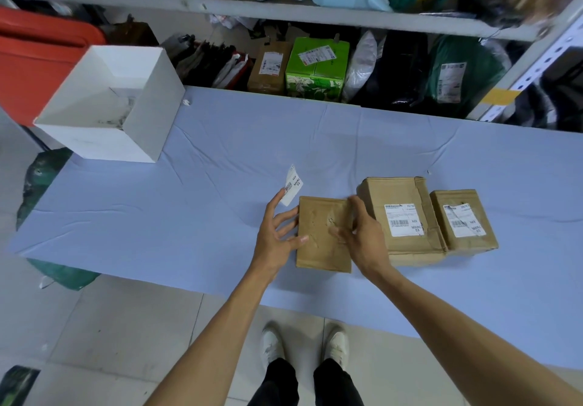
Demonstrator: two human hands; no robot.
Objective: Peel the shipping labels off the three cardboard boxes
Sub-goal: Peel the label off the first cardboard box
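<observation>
So the left hand was spread wide with the peeled label hanging off one fingertip and its thumb touching the bare left box. The right hand lay over that box's right edge, too blurred to say if it gripped. The middle box and right box sat just beside it on the blue cloth, labels on. My guess: that sticky scrap could re-stick to the cloth, and the right box's creased label looked likely to tear.
</observation>
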